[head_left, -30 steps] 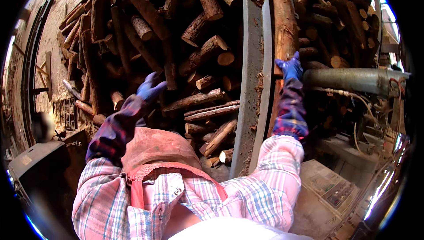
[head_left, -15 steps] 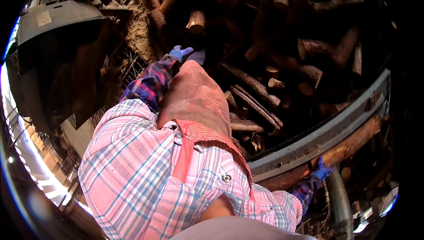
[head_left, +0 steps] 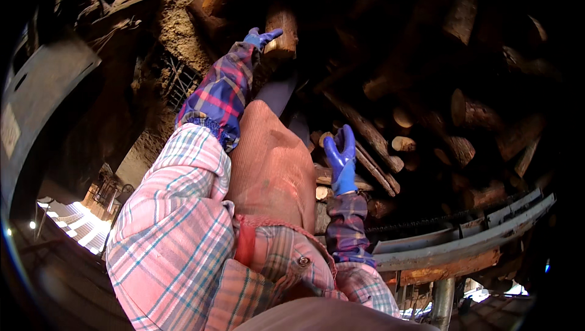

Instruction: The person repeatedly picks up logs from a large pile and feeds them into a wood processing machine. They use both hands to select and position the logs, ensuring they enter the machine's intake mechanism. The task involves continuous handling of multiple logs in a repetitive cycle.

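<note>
My left hand (head_left: 261, 38), in a blue glove, stretches far forward to the near end of a short thick log (head_left: 281, 25). Its fingers are apart, with one lying across the log's left edge; they are not wrapped round the wood. My right hand (head_left: 341, 153), gloved in the same blue, is held up right of the reddish apron (head_left: 274, 160). Thumb and fingers are spread with nothing between them. Thin split sticks (head_left: 376, 169) and a longer log (head_left: 362, 125) lie just beyond it, lower down.
Cut logs (head_left: 478, 111) lie heaped in shadow ahead and to the right. A grey metal rail (head_left: 463, 245) curves along the lower right above a log (head_left: 451, 267). At far left stands a grey metal sheet (head_left: 46, 96); sawdust (head_left: 180, 32) piles up beyond it.
My right hand has left the log beside the metal rail and come up in front of me. My left hand has reached farther forward to the thick log. The whole view has shifted.
</note>
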{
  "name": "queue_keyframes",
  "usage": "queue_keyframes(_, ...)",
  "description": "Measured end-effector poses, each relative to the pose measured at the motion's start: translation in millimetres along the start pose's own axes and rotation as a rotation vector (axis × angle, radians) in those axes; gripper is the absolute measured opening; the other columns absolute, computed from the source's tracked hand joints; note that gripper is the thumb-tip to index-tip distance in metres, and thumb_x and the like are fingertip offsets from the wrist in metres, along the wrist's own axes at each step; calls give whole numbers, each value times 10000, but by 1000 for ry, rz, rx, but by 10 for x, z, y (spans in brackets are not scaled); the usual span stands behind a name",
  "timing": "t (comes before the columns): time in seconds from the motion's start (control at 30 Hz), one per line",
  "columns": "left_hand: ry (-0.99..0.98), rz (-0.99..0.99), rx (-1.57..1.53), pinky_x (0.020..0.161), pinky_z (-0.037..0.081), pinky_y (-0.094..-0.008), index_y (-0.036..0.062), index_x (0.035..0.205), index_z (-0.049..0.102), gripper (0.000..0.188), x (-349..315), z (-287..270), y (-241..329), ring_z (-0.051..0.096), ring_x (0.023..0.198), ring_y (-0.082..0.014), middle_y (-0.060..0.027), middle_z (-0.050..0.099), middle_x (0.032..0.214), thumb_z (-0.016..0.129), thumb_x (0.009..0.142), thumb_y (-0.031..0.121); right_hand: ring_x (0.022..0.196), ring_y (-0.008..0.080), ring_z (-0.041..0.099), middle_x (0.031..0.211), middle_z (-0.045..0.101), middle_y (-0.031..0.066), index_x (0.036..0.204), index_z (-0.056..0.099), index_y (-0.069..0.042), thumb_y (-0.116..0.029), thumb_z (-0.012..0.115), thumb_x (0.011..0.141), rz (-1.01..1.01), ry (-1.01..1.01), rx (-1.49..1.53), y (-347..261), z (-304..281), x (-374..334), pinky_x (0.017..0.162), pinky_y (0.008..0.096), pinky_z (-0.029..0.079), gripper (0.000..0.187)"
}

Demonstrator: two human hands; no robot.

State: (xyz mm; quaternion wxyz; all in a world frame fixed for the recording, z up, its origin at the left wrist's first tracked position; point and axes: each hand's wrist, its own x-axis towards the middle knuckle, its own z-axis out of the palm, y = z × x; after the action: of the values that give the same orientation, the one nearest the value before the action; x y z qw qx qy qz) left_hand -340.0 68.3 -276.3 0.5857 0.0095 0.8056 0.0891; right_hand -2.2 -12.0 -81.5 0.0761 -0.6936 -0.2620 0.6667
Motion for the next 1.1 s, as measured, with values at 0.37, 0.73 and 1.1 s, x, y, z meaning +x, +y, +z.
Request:
queue_keyframes(0.37,-401,-14,-853,822,545,-379,12,1078,614,368,1127,129,-495,662,884,-239,-128,667,1010,680,825,270,1160,185,482,1289,473,134,1363,353,31,-108,617,881,180,199,304,533,283,750,991,302,390,567)
queue_keyframes(0.73,-782,-315,-1075,875,518,-440,-14,1181,547,455,-565,-597,291,637,945,-304,-180,634,1088,656,837,263,1220,252,447,1354,421,184,1386,318,6,-140,685,819,46,218,275,41,468,486,1021,326,372,691)
queue_keyframes(1.1,-763,-431,-813,966,454,-472,56,1250,538,446,-3507,-1426,396,567,1102,-296,-163,572,1225,533,915,351,1182,348,475,1258,493,192,1317,414,-61,-327,808,483,-1441,-232,-565,-1573,760,-34,1017,419,375,959)
